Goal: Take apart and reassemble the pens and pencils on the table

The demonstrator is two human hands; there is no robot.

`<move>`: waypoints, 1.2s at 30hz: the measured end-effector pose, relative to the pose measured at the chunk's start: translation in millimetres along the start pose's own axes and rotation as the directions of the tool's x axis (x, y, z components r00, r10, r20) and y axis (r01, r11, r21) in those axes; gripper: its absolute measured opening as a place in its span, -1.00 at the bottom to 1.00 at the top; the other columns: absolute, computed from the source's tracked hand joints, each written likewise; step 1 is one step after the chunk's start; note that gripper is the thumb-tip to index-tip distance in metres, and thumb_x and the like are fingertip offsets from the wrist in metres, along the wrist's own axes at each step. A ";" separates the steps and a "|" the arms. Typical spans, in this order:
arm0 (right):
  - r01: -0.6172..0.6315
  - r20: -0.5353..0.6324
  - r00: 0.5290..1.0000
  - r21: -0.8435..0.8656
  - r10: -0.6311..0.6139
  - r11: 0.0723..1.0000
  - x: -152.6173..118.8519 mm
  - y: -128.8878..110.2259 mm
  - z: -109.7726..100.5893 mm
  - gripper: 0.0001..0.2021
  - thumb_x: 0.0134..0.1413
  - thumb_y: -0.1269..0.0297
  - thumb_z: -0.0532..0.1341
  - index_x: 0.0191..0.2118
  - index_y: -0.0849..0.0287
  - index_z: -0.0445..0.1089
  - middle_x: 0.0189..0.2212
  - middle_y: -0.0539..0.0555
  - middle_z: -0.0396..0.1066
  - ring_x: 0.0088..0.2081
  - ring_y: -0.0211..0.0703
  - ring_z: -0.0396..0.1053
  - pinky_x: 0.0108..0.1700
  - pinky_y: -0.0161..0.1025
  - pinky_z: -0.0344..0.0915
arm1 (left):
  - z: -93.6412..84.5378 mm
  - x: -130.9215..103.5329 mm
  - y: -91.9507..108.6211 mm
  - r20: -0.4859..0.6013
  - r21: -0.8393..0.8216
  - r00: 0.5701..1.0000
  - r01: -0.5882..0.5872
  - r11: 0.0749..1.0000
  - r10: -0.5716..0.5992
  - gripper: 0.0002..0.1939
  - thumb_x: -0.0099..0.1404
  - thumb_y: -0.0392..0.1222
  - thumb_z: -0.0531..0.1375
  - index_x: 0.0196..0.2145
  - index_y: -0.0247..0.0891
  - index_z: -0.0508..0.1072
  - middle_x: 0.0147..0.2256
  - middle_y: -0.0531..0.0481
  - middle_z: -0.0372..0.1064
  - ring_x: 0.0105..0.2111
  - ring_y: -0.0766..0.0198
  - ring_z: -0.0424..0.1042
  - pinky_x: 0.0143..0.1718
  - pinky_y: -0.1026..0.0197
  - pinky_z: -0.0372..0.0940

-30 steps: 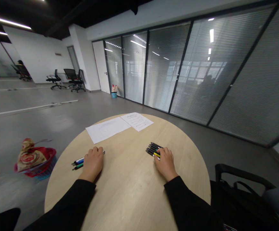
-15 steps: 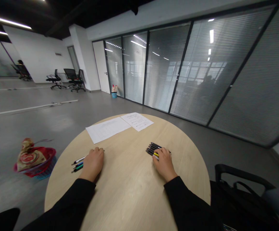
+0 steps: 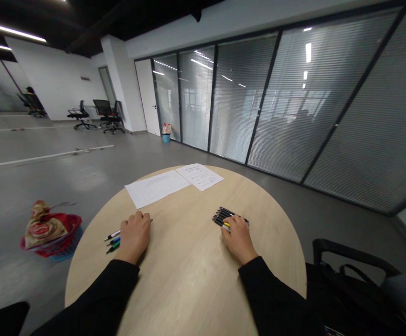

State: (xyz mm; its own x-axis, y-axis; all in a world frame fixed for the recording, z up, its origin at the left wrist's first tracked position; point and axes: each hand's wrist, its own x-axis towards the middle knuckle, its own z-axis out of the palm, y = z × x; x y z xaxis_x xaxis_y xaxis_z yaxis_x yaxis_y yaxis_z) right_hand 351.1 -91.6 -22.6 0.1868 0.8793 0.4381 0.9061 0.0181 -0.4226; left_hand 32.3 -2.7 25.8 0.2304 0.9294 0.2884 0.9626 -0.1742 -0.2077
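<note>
On the left of the round wooden table (image 3: 185, 252), my left hand (image 3: 134, 237) rests with curled fingers over several pens; the tips of a white pen (image 3: 113, 234), a blue pen (image 3: 113, 241) and a green pen (image 3: 113, 247) stick out to its left. A dark pen end shows at its right side. My right hand (image 3: 238, 238) lies on the right part of a row of black pens (image 3: 220, 217), fingers bent around a yellow-marked pen (image 3: 227, 225). The undersides of both hands are hidden, so their grip is unclear.
Two printed paper sheets (image 3: 157, 188) (image 3: 200, 176) lie at the table's far edge. A basket with a bag (image 3: 49, 231) stands on the floor at left. A black chair (image 3: 356, 254) is close at right. Office chairs (image 3: 103, 112) and a blue bin (image 3: 166, 136) are further back.
My left hand has shifted very slightly, and the green pen beside it has moved a little to the right. My right hand looks nearly unchanged.
</note>
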 end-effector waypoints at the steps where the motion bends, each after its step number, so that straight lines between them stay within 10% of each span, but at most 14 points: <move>1: 0.001 -0.010 1.000 -0.008 -0.001 1.000 0.0 -1.0 -0.6 -0.84 0.16 0.36 0.24 -0.14 0.16 0.49 -0.16 0.18 0.41 -0.05 0.08 0.28 0.04 -0.03 0.16 | -1.6 -0.2 1.0 -0.025 -0.004 1.000 0.007 1.000 -0.008 -0.66 0.40 -0.41 -0.09 -0.09 -0.38 0.46 -0.14 -0.32 0.39 -0.15 -0.05 0.37 -0.18 0.00 0.19; 6: 0.041 -0.056 0.998 -0.002 -0.041 0.999 -3.2 -13.9 0.6 -0.86 0.19 0.38 0.22 -0.15 0.15 0.47 -0.18 0.16 0.42 -0.08 0.06 0.29 0.04 0.00 0.16 | -9.7 -0.6 8.2 -0.238 -0.095 0.971 -0.036 0.995 0.013 -0.67 0.33 -0.41 0.02 -0.03 -0.37 0.47 -0.15 -0.30 0.41 -0.16 -0.05 0.38 -0.18 -0.01 0.17; 13: 0.228 -0.004 0.972 0.229 -0.233 0.947 -13.5 -44.7 2.3 -0.70 0.18 0.41 0.22 0.04 0.18 0.40 -0.10 0.18 0.35 -0.04 0.04 0.27 0.06 0.00 0.26 | -17.7 -19.5 40.1 -0.612 -0.381 0.758 -0.533 0.755 0.226 -0.81 0.37 -0.33 0.08 -0.18 -0.28 0.49 -0.29 -0.15 0.43 -0.27 0.14 0.39 -0.20 0.12 0.27; 17: 0.303 0.021 0.945 0.324 -0.327 0.896 -14.7 -51.8 0.5 -0.51 0.21 0.39 0.21 0.25 0.15 0.24 0.06 0.21 0.30 0.07 0.04 0.24 0.14 0.03 0.24 | -24.9 -33.8 61.0 -0.518 -0.665 0.804 -0.593 0.454 0.293 -0.83 0.41 -0.27 0.09 -0.16 -0.25 0.48 -0.28 -0.09 0.45 -0.29 0.23 0.43 -0.23 0.22 0.33; 21: 0.335 0.054 0.922 0.387 -0.383 0.859 -13.3 -49.0 4.3 -0.66 0.28 0.37 0.18 0.15 0.15 0.34 0.02 0.18 0.39 0.08 0.00 0.27 0.17 0.00 0.23 | -19.4 -33.8 66.8 -0.271 -0.908 0.945 -0.315 0.277 0.185 -0.81 0.36 -0.12 0.18 -0.18 -0.26 0.50 -0.30 -0.07 0.51 -0.33 0.22 0.46 -0.25 0.20 0.35; 25: 0.240 0.134 0.937 0.427 -0.324 0.872 -11.5 -42.8 6.6 -0.83 0.35 0.37 0.11 -0.13 0.16 0.46 -0.22 0.10 0.49 -0.14 -0.09 0.41 -0.02 -0.15 0.30 | -10.2 -27.5 64.1 -0.037 -0.992 0.980 -0.059 0.111 0.196 -0.70 0.30 -0.02 0.22 -0.17 -0.31 0.52 -0.32 -0.12 0.52 -0.34 0.18 0.47 -0.27 0.17 0.35; 36: 0.177 0.192 0.949 0.339 -0.252 0.924 -8.0 -24.7 8.4 -0.89 0.32 0.36 0.16 -0.16 0.15 0.46 -0.21 0.09 0.50 -0.15 -0.10 0.43 -0.08 -0.22 0.29 | -16.2 -26.1 61.6 0.129 -0.965 0.953 0.057 0.257 0.273 -0.53 0.31 0.18 0.10 -0.55 -0.25 0.37 -0.62 0.08 0.26 -0.59 0.32 0.19 -0.51 0.27 0.07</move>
State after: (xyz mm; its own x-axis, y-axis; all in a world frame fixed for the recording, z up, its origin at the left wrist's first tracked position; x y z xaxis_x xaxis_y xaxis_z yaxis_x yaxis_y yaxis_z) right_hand 324.0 -95.1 -22.3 -0.1238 0.9209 0.3695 0.7417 0.3332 -0.5821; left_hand 88.0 -43.0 20.6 0.4642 0.8804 0.0971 0.3983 -0.3054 0.8649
